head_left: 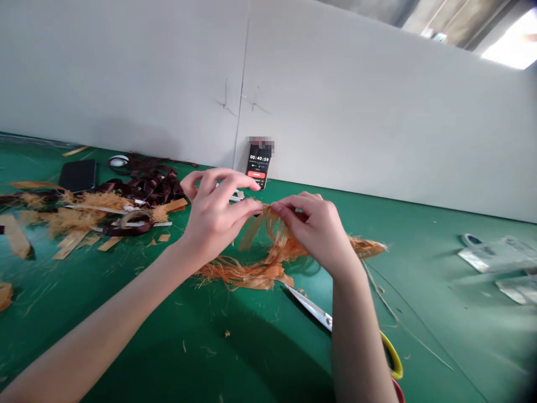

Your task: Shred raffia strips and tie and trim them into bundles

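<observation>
My right hand (314, 224) pinches a thin orange-gold ribbon (277, 246) between thumb and fingers; the ribbon hangs down in loops. My left hand (213, 212) is beside the ribbon's upper end, with thumb and index finger apart and the other fingers curved. Whether its thumb touches the ribbon, I cannot tell. Below my hands lies a bundle of frayed orange strips (247, 273), with a pointed tuft (369, 247) showing past my right wrist. Scissors (312, 310) lie partly under my right forearm, their yellow and red handles showing at its right side.
A phone (259, 162) showing a timer leans on the white wall panel. Brown ribbon (155, 187), frayed orange scraps (92, 207) and a dark flat device (78, 174) lie at left. Clear plastic packets (497, 253) lie at right on the green table (260, 358).
</observation>
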### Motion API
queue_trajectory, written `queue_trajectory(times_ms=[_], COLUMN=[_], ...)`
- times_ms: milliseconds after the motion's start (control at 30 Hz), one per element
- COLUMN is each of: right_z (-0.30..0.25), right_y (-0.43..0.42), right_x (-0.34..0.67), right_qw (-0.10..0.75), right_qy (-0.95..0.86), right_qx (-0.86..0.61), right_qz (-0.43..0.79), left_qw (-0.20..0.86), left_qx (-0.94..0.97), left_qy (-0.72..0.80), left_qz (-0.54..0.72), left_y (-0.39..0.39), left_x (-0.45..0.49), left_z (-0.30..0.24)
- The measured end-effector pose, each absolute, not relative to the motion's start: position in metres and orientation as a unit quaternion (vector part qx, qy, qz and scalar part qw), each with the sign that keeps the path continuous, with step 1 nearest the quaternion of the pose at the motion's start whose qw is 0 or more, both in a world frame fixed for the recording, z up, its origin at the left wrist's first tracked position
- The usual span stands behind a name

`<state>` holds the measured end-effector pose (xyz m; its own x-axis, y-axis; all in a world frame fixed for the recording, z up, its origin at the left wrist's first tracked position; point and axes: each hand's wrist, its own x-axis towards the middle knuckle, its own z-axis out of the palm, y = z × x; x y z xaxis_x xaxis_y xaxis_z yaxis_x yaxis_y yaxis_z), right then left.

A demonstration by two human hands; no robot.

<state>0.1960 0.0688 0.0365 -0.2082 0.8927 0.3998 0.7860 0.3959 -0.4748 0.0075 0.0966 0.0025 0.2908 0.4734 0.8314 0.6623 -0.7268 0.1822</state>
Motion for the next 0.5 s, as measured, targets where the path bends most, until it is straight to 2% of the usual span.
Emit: queue_trajectory(times_ms=[100, 233, 300, 400, 500], right_z=[0.038, 0.037, 0.036, 0.035, 0.035], right_y=[0.068, 0.071, 0.075, 0.081, 0.084], right_x=[0.196, 0.201, 0.208, 0.224, 0.242], right_qw=[0.322, 0.318, 0.309, 0.298, 0.295], right_qy=[-0.764, -0.741, -0.722, -0.673, -0.609], right_qx=[-0.555, -0.588, -0.616, -0.677, -0.732], right_qz=[0.071, 0.068, 0.057, -0.01, -0.077], left_qw=[0.069, -0.057, -0.081, -0.027, 0.039], left_qx=[-0.797, -0.787, -0.762, -0.732, -0.783], left_qy=[-0.346, -0.34, -0.379, -0.451, -0.448], left_qz=[-0.491, -0.512, -0.519, -0.51, -0.429], left_y=[0.09, 0.089, 0.093, 0.102, 0.108], left_x=[0.008, -0.002, -0.015, -0.037, -0.049], left_z=[0.002, -0.003, -0.007, -0.015, -0.027])
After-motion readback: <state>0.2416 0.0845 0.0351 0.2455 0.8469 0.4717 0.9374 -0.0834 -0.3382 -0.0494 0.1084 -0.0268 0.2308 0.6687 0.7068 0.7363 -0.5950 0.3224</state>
